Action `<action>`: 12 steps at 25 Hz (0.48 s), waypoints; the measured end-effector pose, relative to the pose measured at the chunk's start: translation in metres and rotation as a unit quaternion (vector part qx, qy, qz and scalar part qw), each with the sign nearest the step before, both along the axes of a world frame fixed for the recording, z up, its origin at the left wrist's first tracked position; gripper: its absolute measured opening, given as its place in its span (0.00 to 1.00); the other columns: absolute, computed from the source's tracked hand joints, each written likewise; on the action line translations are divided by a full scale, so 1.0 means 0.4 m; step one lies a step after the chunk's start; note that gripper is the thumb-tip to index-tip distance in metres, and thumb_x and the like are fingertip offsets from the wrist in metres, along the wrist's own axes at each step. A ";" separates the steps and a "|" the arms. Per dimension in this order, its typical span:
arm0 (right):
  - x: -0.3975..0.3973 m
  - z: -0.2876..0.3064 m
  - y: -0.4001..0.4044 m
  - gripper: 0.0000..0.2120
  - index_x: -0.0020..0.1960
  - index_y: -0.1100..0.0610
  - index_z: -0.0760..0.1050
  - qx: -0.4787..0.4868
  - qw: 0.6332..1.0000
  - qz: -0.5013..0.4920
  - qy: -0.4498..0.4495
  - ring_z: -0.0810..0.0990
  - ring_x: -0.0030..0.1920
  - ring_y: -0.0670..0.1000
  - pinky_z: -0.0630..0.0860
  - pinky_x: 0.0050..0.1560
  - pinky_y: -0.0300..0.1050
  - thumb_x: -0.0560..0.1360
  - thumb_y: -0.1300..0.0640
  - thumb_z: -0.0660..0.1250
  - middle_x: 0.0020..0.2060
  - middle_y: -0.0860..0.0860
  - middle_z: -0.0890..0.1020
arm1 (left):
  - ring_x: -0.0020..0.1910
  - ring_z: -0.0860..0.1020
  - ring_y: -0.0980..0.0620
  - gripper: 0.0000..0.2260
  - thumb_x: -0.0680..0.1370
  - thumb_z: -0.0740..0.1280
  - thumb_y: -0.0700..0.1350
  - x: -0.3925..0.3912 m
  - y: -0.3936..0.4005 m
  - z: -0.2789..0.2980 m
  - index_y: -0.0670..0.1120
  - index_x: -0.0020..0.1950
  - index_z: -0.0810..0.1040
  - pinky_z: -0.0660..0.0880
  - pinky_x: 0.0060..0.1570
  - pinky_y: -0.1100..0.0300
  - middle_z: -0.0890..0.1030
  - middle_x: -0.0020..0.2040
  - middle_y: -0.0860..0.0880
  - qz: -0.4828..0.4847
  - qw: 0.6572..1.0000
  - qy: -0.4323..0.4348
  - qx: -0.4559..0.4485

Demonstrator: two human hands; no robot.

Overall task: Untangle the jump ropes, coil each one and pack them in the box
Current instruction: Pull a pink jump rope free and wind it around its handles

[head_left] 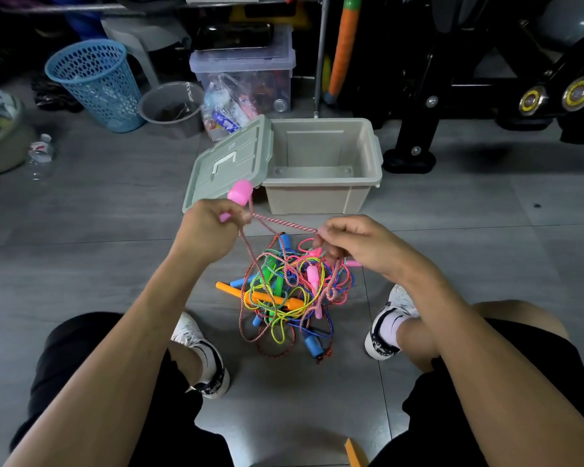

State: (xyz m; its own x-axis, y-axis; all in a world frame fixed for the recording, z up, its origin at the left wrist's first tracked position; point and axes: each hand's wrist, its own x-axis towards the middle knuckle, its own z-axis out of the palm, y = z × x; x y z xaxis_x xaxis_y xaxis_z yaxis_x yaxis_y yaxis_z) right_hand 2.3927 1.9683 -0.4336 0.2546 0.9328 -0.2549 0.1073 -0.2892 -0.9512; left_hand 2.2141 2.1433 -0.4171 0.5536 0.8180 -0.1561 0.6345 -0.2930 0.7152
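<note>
Both forearms are bare from the elbows to the hands, with no sleeves, watch or rings showing; the left hand [213, 227] and the right hand [358, 244] wear no gloves. The person wears black shorts [91, 372] that end above bare knees. On the feet are white low sneakers [390, 318] with a black curved stripe on the side and a dark speckled pattern round the heel, worn over white socks [393, 328] reaching above the ankle.
</note>
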 end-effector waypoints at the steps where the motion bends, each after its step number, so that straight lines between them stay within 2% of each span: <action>1: 0.006 0.004 -0.003 0.14 0.42 0.54 0.80 0.003 1.000 -0.009 -0.012 0.75 0.34 0.48 0.71 0.46 0.47 0.82 0.57 0.60 0.28 0.46 0.74 | 0.41 0.75 0.51 0.06 0.76 0.71 0.44 -0.002 0.001 -0.004 0.53 0.39 0.82 0.67 0.41 0.65 0.80 0.43 0.48 -0.019 0.998 0.045 -0.027; 3: 0.009 0.007 -0.003 0.13 0.42 0.51 0.81 0.009 0.999 -0.015 -0.038 0.74 0.35 0.46 0.71 0.45 0.47 0.82 0.58 0.61 0.29 0.46 0.76 | 0.45 0.78 0.51 0.06 0.74 0.73 0.44 0.002 -0.016 -0.014 0.55 0.40 0.82 0.68 0.44 0.66 0.81 0.45 0.49 -0.092 0.990 0.087 -0.057; 6: -0.012 -0.001 0.007 0.12 0.42 0.51 0.80 0.010 0.996 0.021 -0.083 0.72 0.36 0.51 0.70 0.42 0.48 0.82 0.57 0.61 0.33 0.57 0.77 | 0.48 0.81 0.56 0.06 0.72 0.75 0.47 0.017 -0.067 -0.004 0.57 0.47 0.85 0.72 0.45 0.70 0.84 0.47 0.53 -0.168 0.982 -0.002 -0.086; 8: -0.025 -0.003 0.013 0.12 0.42 0.55 0.79 0.017 0.995 0.034 -0.096 0.72 0.35 0.50 0.69 0.40 0.47 0.82 0.57 0.61 0.31 0.54 0.75 | 0.45 0.81 0.57 0.05 0.72 0.75 0.49 0.030 -0.092 -0.006 0.56 0.47 0.85 0.74 0.46 0.65 0.85 0.45 0.53 -0.206 0.974 -0.043 -0.085; 10: -0.026 -0.005 0.016 0.11 0.43 0.57 0.79 0.021 0.995 0.020 -0.093 0.73 0.35 0.49 0.72 0.40 0.49 0.82 0.57 0.62 0.33 0.55 0.78 | 0.42 0.80 0.54 0.03 0.74 0.73 0.48 0.039 -0.105 -0.009 0.53 0.46 0.86 0.73 0.45 0.62 0.85 0.43 0.51 -0.210 0.975 -0.054 -0.049; 12: -0.019 -0.006 0.013 0.12 0.43 0.53 0.80 0.005 0.997 0.006 -0.079 0.76 0.36 0.47 0.76 0.44 0.52 0.82 0.56 0.61 0.40 0.61 0.82 | 0.39 0.78 0.54 0.03 0.75 0.72 0.46 0.042 -0.096 -0.004 0.52 0.47 0.85 0.72 0.42 0.67 0.85 0.44 0.47 -0.148 0.982 -0.111 -0.029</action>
